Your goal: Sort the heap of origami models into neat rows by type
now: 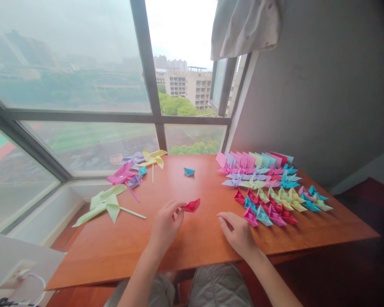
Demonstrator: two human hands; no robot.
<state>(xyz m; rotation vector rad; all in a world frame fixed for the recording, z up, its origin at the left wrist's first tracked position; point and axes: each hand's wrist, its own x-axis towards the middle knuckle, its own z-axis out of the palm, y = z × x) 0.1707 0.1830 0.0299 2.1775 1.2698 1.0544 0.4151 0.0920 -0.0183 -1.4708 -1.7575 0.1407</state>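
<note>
A small red paper boat (193, 206) is pinched at its left end between the thumb and fingers of my left hand (167, 224), just above the table. My right hand (237, 232) is over the wood to its right, fingers loosely bent and apart, with nothing seen in it. Close to my right hand, a pink paper boat (250, 217) stands at the near corner of several rows of folded boats. Farther back, a lone blue paper boat (189, 172) sits in the middle of the table.
On the brown table (115, 251), a green paper pinwheel (107, 204), a pink pinwheel (120, 172) and a yellow pinwheel (152, 157) lie at the left. Rows of folded paper cranes (256, 182) and upright paper pieces (257, 159) stand behind the boats. Windows rise beyond the far edge.
</note>
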